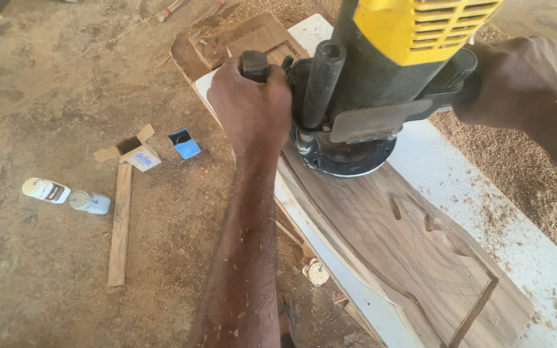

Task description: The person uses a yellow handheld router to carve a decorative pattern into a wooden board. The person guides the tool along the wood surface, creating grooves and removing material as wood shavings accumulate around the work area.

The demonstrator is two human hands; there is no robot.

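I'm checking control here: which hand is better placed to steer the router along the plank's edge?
Probably the left hand: its grip is shut on the router handle directly above the wooden plank edge; the right hand sits farther out.

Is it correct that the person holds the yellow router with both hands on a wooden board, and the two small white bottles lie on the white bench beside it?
Not quite. The head view shows both hands, left hand and right hand, on the yellow router, which rests on the wooden board. But the two white bottles lie on the dusty ground, not on the white bench.
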